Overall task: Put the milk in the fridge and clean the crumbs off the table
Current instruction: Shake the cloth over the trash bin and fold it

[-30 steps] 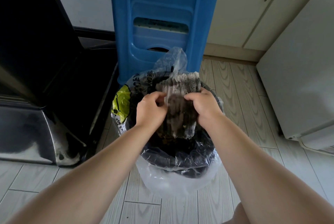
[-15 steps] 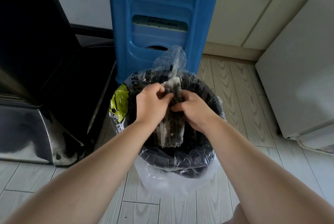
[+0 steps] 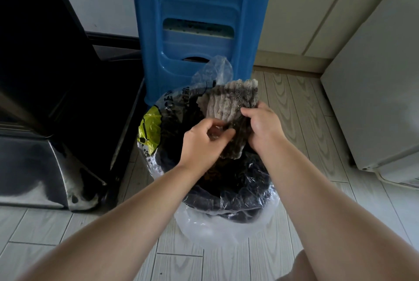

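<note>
A grey ribbed cleaning cloth (image 3: 231,101) hangs over a black trash bin (image 3: 226,206) lined with a clear plastic bag (image 3: 217,226). My right hand (image 3: 263,128) grips the cloth at its right side, with its upper part spread open above the fingers. My left hand (image 3: 204,142) pinches the cloth's lower left part between thumb and fingers. The cloth's lower end dangles into the bin. No milk, fridge shelf or table is in view.
A blue plastic stool (image 3: 201,24) stands right behind the bin. A dark steel appliance (image 3: 45,122) fills the left. A white appliance (image 3: 381,99) stands at the right, cream cabinet doors (image 3: 306,8) behind. The floor is pale wood-look tile (image 3: 301,108).
The cloth was bunched narrow between both hands; now its top is spread wide and shifted right. My right hand has moved right and up, my left hand slightly lower.
</note>
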Motion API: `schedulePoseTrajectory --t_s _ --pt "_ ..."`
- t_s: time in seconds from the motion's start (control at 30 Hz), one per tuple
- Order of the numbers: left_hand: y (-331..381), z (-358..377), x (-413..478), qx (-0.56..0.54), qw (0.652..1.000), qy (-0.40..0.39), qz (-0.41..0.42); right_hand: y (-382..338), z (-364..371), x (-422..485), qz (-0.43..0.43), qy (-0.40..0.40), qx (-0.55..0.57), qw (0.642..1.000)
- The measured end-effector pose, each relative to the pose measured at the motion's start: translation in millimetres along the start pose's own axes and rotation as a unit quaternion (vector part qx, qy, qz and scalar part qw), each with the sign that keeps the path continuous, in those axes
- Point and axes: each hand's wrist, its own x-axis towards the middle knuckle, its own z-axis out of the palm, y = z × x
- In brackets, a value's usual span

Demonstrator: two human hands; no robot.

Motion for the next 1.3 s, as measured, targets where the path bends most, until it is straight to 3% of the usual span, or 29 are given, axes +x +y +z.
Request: schedulePoseTrajectory --t_s 0.23,0.5,0.63,0.77,1.0,1.17,1.3 --pt "1.1 5.8 -0.7 0.071 0.997 -0.024 0.032 -0.9 6.1 -11.2 -0.027 -0.01 -0.047 0.998" --pt "-4.6 4.0 -0.3 0.07 0.995 -0.065 0.019 -9.8 -9.5 -11.8 -0.043 0.01 0.066 0.997" --pt "-5.9 1.1 -1.6 0.101 0.994 -0.014 0.037 -10.9 -11.0 -17.3 -0.05 -0.021 0.072 0.996" --pt "5.7 -1.0 1.3 0.106 0.986 0.047 0.123 -7.2 -3.8 -27.0 -0.075 -0.099 -0.009 0.992" --pt "0.6 -7.6 8.4 0.139 0.979 0.088 0.119 6.8 6.3 -35.4 -0.081 -0.166 -0.04 0.982" --pt "-4.6 -10.3 10.1 0.169 0.972 0.071 0.15 5.3 6.9 -31.8 -0.082 -0.123 -0.07 0.987" --pt "-11.4 -10.6 4.3 0.22 0.973 0.004 0.067 -0.6 0.8 -23.1 -0.069 -0.051 -0.015 0.996"
